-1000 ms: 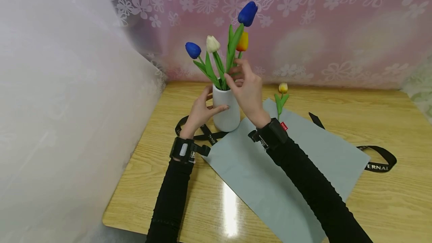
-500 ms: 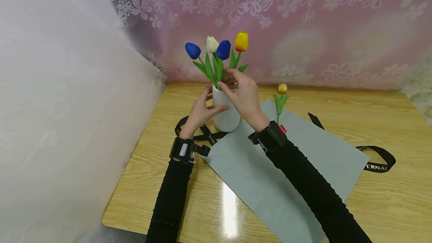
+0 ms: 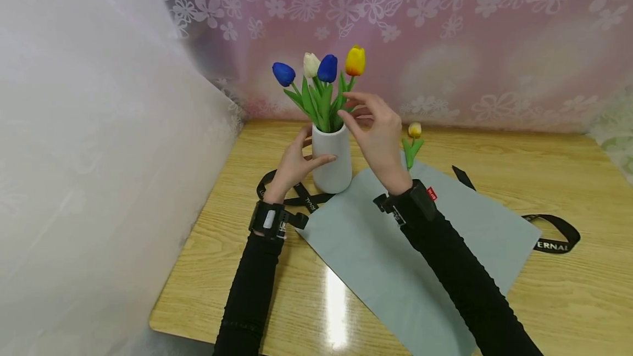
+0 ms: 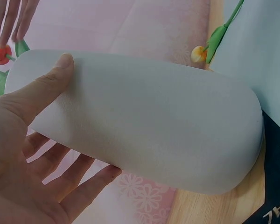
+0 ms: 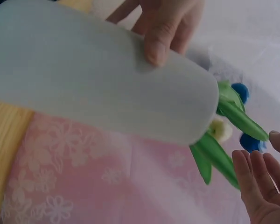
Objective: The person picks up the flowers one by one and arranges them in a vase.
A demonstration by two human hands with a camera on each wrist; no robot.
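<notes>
My left hand (image 3: 293,168) holds a white vase (image 3: 332,163) upright on the table, thumb across the front and fingers round the far side. In the vase stand a blue tulip (image 3: 284,74) at left, a white tulip (image 3: 311,64), a second blue tulip (image 3: 327,68) and a yellow-orange tulip (image 3: 355,61). Beside the vase's mouth is my right hand (image 3: 378,133), its fingers loosely bent near the leaves. The right wrist view shows a gap between its thumb and fingers (image 5: 254,175), with nothing gripped.
A pale yellow tulip (image 3: 415,130) lies behind and right of the vase, its lower stem hidden by my right arm. Grey-blue wrapping paper (image 3: 445,224) spreads over the wooden table (image 3: 217,290). Black lettered ribbon (image 3: 556,245) shows at right, and more ribbon (image 3: 306,198) lies by the vase.
The second blue tulip has come down from high above the vase and now stands among the others. My right hand has let go of it and drawn back right. The left hand stays put.
</notes>
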